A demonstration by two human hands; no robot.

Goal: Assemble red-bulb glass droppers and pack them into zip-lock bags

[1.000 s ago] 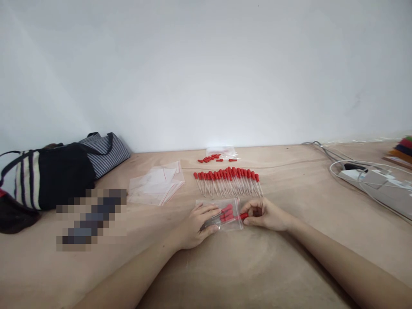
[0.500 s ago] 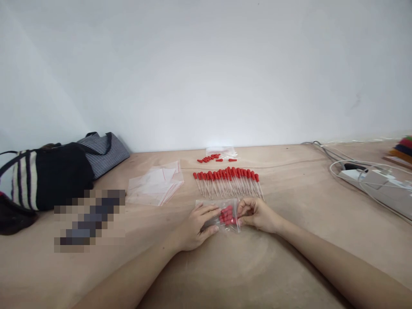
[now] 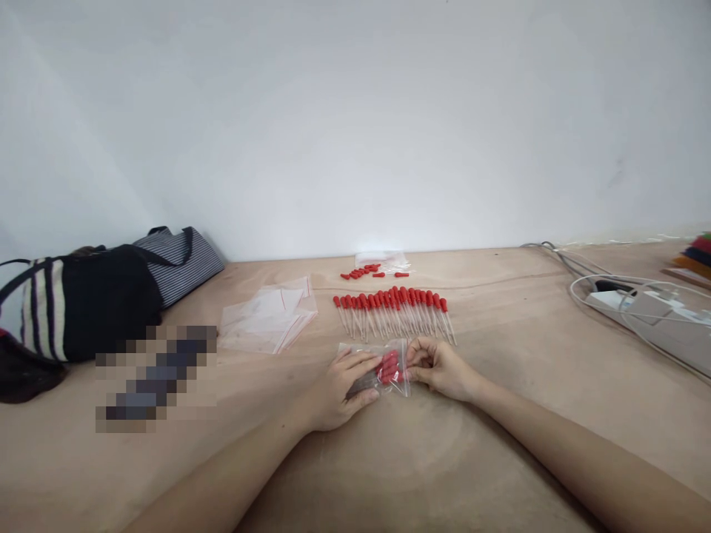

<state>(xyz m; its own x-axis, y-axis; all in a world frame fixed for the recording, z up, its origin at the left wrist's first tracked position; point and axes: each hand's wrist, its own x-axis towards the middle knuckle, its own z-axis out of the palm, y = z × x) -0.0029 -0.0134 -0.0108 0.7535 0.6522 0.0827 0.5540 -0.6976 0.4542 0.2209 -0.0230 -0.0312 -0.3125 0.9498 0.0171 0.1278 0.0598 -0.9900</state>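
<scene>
A clear zip bag (image 3: 364, 380) lies on the table between my hands, with several red-bulbed droppers (image 3: 390, 367) inside it. My left hand (image 3: 338, 392) holds the bag's left part, fingers across the top and thumb along the near edge. At the bag's right end, my right hand (image 3: 436, 370) pinches the edge between thumb and fingers, close to the red bulbs. Just beyond the bag is a row of clear droppers with red bulbs (image 3: 394, 300), laid side by side with their tips toward me.
Flat clear bags with red lines (image 3: 266, 322) lie to the left. Loose red bulbs (image 3: 361, 272) sit near the wall beside another clear bag (image 3: 383, 260). A dark bag (image 3: 111, 303) and a blurred patch are at left; a power strip (image 3: 649, 318) with cables is at right.
My right hand has moved slightly left with the bag's right end. The red bulbs inside have shifted a little left. My left hand has stayed in nearly the same place.
</scene>
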